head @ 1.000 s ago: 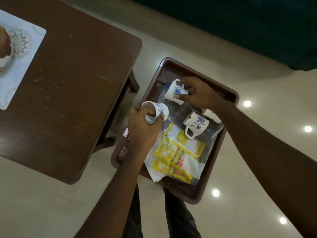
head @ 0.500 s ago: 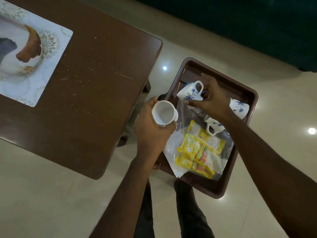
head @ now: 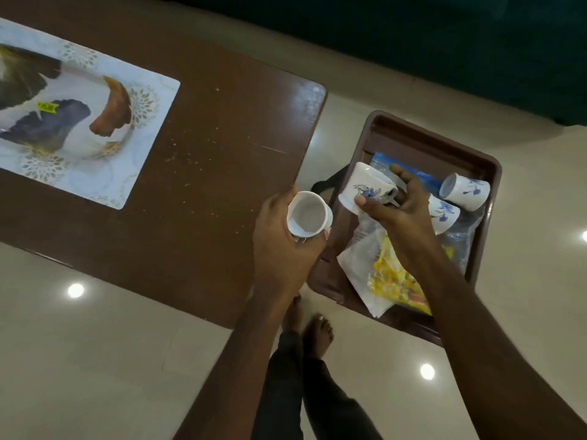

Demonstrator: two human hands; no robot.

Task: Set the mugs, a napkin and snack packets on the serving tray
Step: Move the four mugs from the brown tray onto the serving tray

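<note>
My left hand point(head: 282, 246) is gripping one mug point(head: 308, 215), my right hand point(head: 397, 211) another mug point(head: 365, 190); two mugs point(head: 465, 190), napkin point(head: 359, 262) and packets point(head: 394, 277) are already lying on the tray point(head: 422, 134).

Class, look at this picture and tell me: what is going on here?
A person works over a brown tray beside a wooden table. The left hand grips one white mug, mouth up, by the table's edge; the right hand holds a blue-flowered mug above the tray. Two more mugs, a napkin and yellow snack packets lie in the tray.
</note>
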